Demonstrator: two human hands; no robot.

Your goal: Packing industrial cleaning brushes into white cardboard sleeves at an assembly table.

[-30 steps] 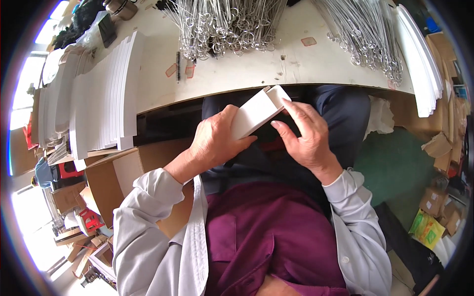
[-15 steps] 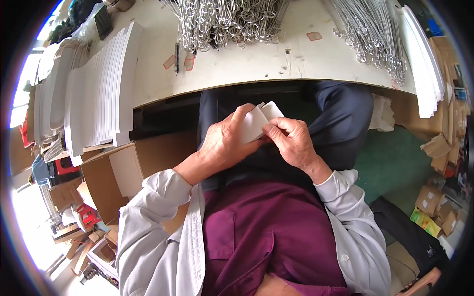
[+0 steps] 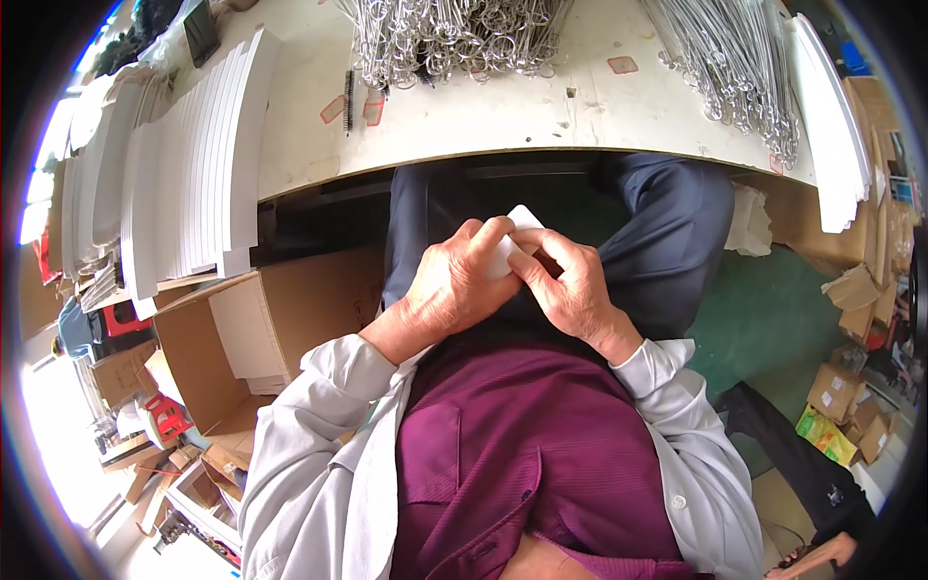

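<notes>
Above my lap, both hands hold a small deck of white cards (image 3: 523, 218) with rounded corners. My left hand (image 3: 454, 280) is wrapped round the deck from the left, its thumb on top. My right hand (image 3: 577, 290) pinches the cards' right side between thumb and fingers. Most of the deck is hidden behind the fingers, and only blank white surfaces show.
Across the table (image 3: 464, 126) lie a heap of looped metal wires (image 3: 454, 39), a second wire bundle (image 3: 730, 77) and a thin black brush (image 3: 348, 101). White folded sheets (image 3: 184, 164) stand at the left, above an open cardboard box (image 3: 217, 338). More white sheets (image 3: 826, 126) lie right.
My hands have closed further over the cards. The cards, fanned apart before, now sit closer together, and my right fingers have moved over their upper edge.
</notes>
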